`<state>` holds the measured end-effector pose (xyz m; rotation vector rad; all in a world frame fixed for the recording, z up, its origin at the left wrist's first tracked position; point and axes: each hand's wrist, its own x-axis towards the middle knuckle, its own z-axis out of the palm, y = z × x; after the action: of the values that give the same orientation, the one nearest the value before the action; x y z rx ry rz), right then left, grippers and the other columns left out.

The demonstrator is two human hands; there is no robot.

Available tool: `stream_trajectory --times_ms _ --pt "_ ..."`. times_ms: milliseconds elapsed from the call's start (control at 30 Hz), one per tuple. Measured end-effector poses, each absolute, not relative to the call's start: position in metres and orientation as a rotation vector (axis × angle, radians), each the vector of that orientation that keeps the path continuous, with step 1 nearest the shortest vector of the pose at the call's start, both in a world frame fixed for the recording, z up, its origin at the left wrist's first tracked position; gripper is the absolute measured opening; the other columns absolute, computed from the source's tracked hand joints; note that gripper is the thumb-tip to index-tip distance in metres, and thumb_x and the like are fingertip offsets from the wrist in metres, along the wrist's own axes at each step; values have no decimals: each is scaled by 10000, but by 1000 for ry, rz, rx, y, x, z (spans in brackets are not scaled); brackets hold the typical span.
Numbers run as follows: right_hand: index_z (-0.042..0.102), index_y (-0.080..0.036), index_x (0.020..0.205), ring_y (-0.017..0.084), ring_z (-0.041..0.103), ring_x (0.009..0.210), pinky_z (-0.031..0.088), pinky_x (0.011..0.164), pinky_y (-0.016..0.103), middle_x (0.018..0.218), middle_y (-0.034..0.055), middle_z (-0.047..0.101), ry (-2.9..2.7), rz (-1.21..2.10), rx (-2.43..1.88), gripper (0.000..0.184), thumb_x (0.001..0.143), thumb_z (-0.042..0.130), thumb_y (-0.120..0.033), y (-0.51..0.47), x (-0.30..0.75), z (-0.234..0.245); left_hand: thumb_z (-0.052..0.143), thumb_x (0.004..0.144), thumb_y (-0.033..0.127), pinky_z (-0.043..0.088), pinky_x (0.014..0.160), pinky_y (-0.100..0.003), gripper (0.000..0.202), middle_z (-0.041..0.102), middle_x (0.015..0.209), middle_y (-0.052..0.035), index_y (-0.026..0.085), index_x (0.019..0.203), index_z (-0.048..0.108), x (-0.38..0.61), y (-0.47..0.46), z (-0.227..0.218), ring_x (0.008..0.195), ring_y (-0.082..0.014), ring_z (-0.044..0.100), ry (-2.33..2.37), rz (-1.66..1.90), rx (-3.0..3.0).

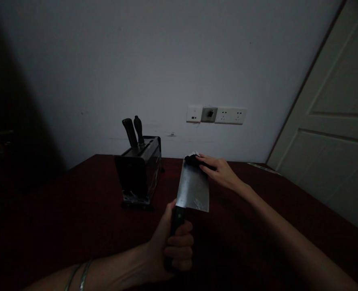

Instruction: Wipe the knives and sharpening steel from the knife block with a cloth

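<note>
My left hand (174, 246) is wrapped round the black handle of a cleaver (193, 188), whose broad steel blade points away from me over the table. At the blade's far tip my right hand (219, 170) presses a dark cloth (194, 160) with a white edge against the steel, fingers pinched on it. Two thin bangles sit on my left wrist.
A black and steel knife block (140, 171) with two dark-handled knives (134, 131) stands just left of the blade on the dark red-brown table (76, 210). Wall sockets (216, 114) sit on the pale wall behind. A white door (333, 133) is at right.
</note>
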<state>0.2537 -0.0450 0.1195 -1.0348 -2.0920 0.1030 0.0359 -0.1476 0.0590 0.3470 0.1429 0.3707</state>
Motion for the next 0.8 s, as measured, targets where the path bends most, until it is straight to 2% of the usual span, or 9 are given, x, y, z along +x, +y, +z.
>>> stream_trajectory --times_ms 267,400,500,633,800 --pt "556 -224 1193 212 473 1194 348 1034 487 1219 49 586 -2167 115 -934 349 851 485 -234 -89 250 97 143 839 664 165 324 -171 667 256 331 70 160 465 369 36 -151 61 261 -28 126 173 374 297" --pt "548 -244 1198 209 456 1211 353 1030 503 1232 41 578 -2226 157 -841 360 847 493 -193 -122 239 85 167 838 663 160 317 -170 663 250 326 75 157 469 384 36 -147 63 257 -23 109 161 418 304" --pt "539 -229 1208 203 443 1222 351 1036 494 1246 52 567 -2254 197 -803 384 836 489 -147 -142 233 79 94 814 696 165 312 -172 719 255 319 70 152 468 412 36 -145 63 255 -24 109 161 427 310" --pt "556 -215 1184 191 431 1232 351 1047 470 1255 50 561 -2293 223 -784 368 833 481 -131 -151 232 83 7 797 700 191 313 -181 762 245 312 63 157 454 417 37 -144 64 246 -34 136 144 419 340" --pt "569 -206 1172 193 469 1200 360 1039 474 1216 53 592 -2271 141 -833 336 849 480 -179 -131 237 106 98 811 697 188 318 -180 715 253 322 65 159 455 403 37 -154 65 249 -35 133 120 415 379"
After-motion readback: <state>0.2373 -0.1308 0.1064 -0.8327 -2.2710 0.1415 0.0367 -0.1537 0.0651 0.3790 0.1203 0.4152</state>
